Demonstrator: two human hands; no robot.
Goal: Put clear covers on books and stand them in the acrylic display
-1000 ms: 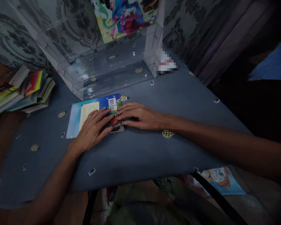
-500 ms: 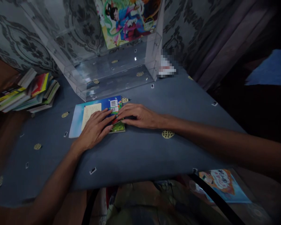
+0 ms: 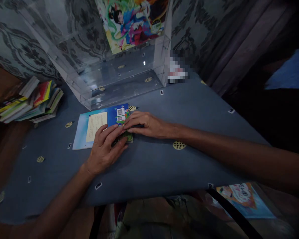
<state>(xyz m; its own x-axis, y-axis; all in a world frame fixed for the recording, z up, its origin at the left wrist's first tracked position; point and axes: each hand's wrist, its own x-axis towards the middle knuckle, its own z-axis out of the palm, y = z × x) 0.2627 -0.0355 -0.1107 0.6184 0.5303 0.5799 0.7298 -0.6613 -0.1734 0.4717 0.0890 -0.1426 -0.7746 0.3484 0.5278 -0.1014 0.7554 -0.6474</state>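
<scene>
Reference: clear rack. The booklet lies flat directly in front of it, barcode up. Left hand rests over the booklet's portion farther from the rack, thumb apart from fingers. Right hand has fingertips at the booklet's edge, before the rack's middle; whether they pinch cannot be told. Progress, as judged: edge handling unfinished, booklet still outside the rack (a picture book already stands inside it).
</scene>
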